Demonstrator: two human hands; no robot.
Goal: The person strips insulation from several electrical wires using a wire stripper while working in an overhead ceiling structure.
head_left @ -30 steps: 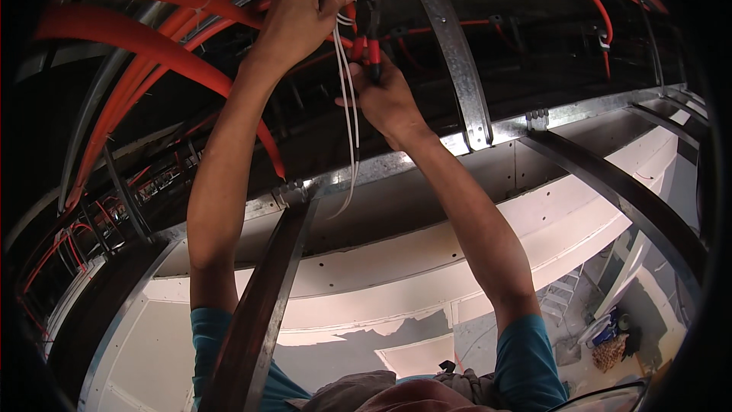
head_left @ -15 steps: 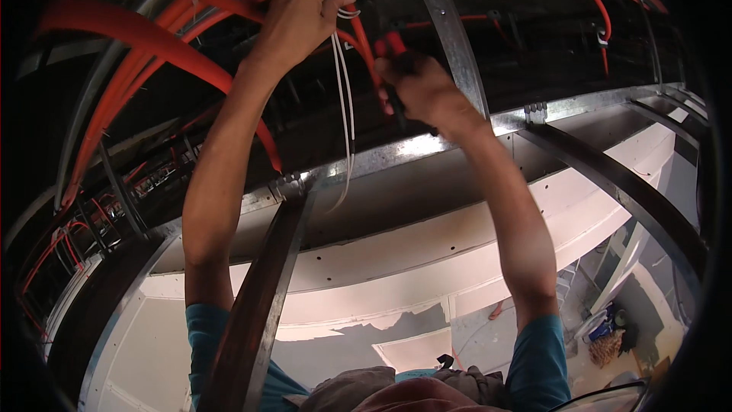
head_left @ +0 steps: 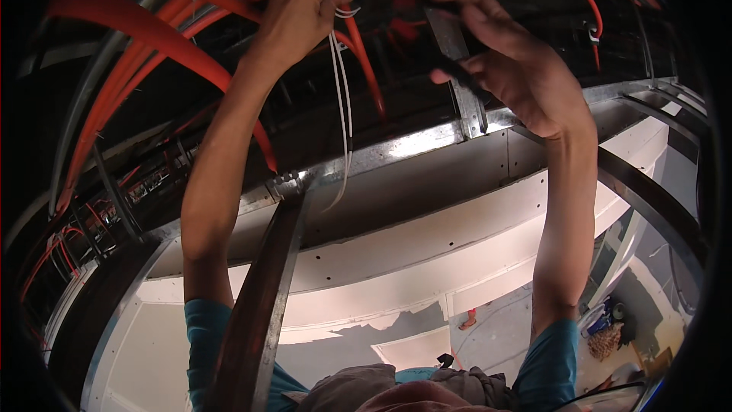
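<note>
Pinching wires (head_left: 348,103), L hand (head_left: 309,4) up

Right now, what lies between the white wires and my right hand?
In the head view, an orange conduit hangs between the white wires and your right hand; a blurred red-and-black tool and part of a metal strip also show there.

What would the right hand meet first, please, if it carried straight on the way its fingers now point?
The right hand points left, so probably the metal strut first; depth is unclear, though, and it might pass in front, toward the hanging orange conduit.
</note>
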